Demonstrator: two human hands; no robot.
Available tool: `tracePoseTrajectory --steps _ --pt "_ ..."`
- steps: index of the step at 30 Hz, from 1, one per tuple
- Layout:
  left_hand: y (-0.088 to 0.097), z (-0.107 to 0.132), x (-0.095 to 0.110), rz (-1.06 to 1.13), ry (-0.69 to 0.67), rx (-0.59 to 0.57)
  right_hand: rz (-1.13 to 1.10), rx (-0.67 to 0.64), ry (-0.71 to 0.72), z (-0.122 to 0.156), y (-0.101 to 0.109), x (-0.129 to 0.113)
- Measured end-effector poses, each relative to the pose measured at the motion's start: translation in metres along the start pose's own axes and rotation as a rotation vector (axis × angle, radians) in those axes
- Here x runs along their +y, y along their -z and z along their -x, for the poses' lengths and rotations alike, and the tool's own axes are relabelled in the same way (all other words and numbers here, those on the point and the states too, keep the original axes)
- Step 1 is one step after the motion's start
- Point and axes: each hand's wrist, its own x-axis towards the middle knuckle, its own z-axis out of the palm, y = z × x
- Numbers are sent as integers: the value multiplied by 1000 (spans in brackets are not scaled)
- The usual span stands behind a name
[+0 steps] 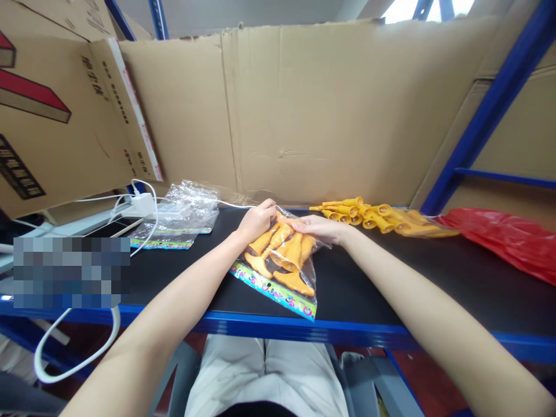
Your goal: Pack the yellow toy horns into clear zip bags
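Note:
A clear plastic bag (271, 285) with a colourful printed strip lies on the black tabletop, its strip toward me. Inside it are several orange plastic pieces (286, 250), some horn-shaped with flared ends, others curved. My left hand (259, 220) is closed on the bag's far left corner. On the far right side, my right hand (322, 228) pinches the bag, thumb on top near the orange pieces. The fingertips of both hands are partly hidden.
Several orange horn-shaped pieces (369, 215) lie in a pile at the back right, beside a red plastic bag (499, 234). Flat clear bags (185, 211) lie back left, near a white charger (143, 204) with cables. A cardboard wall (325, 116) closes the back; a blue edge (304, 329) runs along the front.

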Motion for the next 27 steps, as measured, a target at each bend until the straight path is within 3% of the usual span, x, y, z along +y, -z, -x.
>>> tracePoseTrajectory --steps 7,12,18,23,25,27 --pt "-4 -1 2 -18 31 -88 -100 57 -32 -6 -9 2" --pt "4 2 -6 41 71 57 -92 176 33 3 9 -5" --pt "5 11 -37 8 183 78 -221 629 128 36 56 -35" --pt "0 14 -41 -18 164 40 -406 1025 490 83 86 -49" --pt "-1 13 -37 -31 146 19 -338 1189 670 110 105 -40" --pt "-3 13 -35 -41 132 -4 -69 1312 775 140 129 -22"
